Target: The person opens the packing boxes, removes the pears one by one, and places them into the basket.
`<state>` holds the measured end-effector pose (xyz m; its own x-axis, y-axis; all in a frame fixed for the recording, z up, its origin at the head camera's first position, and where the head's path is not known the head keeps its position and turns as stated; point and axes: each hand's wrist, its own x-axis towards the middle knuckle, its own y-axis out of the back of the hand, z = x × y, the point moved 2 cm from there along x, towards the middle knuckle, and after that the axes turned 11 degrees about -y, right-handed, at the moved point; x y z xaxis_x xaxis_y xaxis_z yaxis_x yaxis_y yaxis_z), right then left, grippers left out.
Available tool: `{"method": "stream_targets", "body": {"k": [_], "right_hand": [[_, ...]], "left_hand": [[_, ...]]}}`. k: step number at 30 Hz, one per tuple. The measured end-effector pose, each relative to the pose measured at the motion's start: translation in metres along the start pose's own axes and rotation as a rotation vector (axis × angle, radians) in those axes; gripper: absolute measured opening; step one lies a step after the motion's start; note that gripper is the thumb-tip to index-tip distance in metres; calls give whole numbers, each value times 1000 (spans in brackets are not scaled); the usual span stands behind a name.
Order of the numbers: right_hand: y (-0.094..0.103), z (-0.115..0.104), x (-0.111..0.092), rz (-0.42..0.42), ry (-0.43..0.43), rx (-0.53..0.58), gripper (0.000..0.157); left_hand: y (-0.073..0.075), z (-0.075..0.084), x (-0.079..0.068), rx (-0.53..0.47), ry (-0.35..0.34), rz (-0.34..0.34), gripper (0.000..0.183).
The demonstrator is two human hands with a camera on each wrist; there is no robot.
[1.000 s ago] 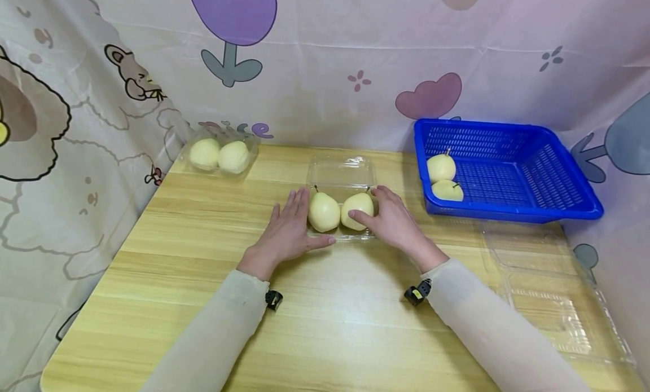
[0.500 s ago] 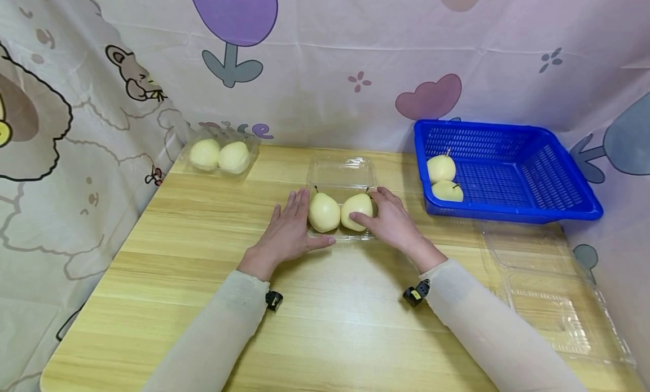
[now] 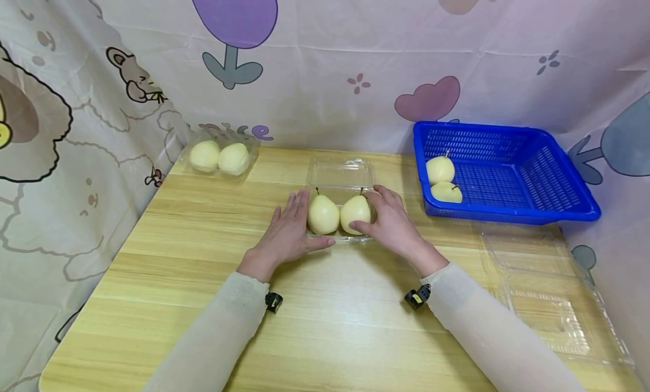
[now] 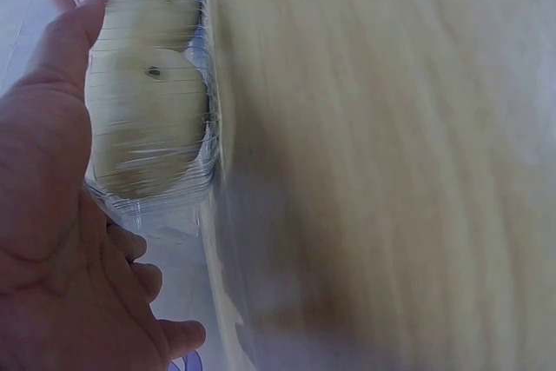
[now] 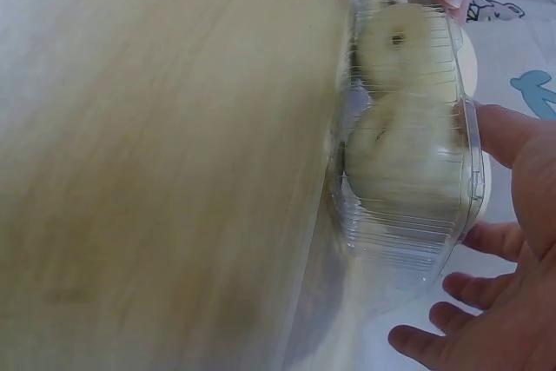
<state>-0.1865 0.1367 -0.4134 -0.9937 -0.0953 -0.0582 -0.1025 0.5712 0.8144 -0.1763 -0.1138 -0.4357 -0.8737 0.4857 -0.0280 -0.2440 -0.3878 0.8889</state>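
Observation:
A clear plastic fruit box (image 3: 341, 172) lies on the wooden table with its lid laid back. Side by side in its base sit two pale yellow pears, a left pear (image 3: 323, 215) and a right pear (image 3: 351, 212), stems pointing up and back. My left hand (image 3: 285, 228) rests flat along the box's left side, fingers straight, thumb at the front rim. With thumb in front and fingers behind, my right hand (image 3: 395, 223) grips the right pear. In the right wrist view the ribbed box wall (image 5: 404, 236) stands before both pears, and the thumb (image 5: 504, 132) reaches over the rim.
A blue basket (image 3: 513, 214) holding two pears (image 3: 439, 170) stands at the back right. Below it lie open clear boxes (image 3: 550, 310). Another clear box (image 3: 253, 146) with two pears sits at the back left. A printed curtain (image 3: 325, 82) hangs behind the table.
The right pear has turned slightly in my right hand, its stem shifting to the left and leaving a gap on its right side. My left hand stays in place.

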Motion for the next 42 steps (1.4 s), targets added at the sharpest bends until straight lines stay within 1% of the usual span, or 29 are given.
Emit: {"method": "stream_targets", "body": {"k": [6,9,13,18,20,25,28,32,42], "right_hand": [[-2,0,0,30,95,-17,79],[-4,1,0,43,117,-30,80],[-5,1,2,54,105,-33,80],[-4,-1,4,48,87,-46,77],[-2,-2,5,48,73,-60,79],[-1,-5,9,59,24,-132,86],[-2,-7,11,60,7,-188,87],[-5,-9,14,62,0,-245,87],[-8,-11,14,86,15,-309,81]], "left_hand": [[0,0,0,-3,-5,3,134],[0,0,0,-6,-5,3,134],[0,1,1,-9,-7,4,134],[1,1,1,-14,-10,8,134],[1,1,0,-16,-10,8,134],[0,1,-1,-18,-6,10,134],[0,1,-1,-20,-7,13,134],[0,1,-1,-20,-7,13,134],[0,1,-1,-18,-6,8,134]]}}
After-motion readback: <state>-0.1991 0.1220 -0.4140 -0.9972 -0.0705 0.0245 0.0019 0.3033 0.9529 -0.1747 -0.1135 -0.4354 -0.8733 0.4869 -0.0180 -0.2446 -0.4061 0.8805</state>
